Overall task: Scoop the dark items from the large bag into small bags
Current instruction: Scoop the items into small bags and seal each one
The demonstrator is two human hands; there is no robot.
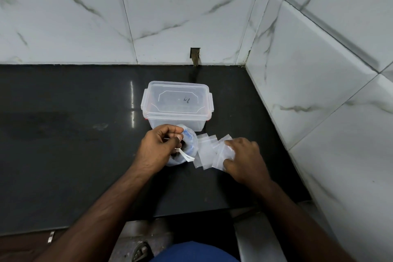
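The step in hand looks like picking one small bag off the fan of small bags (209,152) so it can be filled. To do it well, the right hand (244,160) should slide only the top bag clear of the rest, thumb and fingers rubbing its mouth apart, and bring it just beside the big bag (186,148) so little can spill on the counter (74,134). The left hand (158,147) should keep the scoop (186,156) level and the big bag's mouth wide.

The right hand lies on the right end of the fan, fingers spread and pressing on the top bag, thumb at its near edge; it does not grip yet. The left hand is curled, pinching the white scoop and, it seems, the rim of the big bag, though the hand hides much of that.

The big bag sits at mid-counter, touching the near side of a lidded clear box (177,104). It is clear plastic with blue print, its mouth rolled open; something dark shows inside. The small bags are clear, flat and empty, overlapping just right of it.
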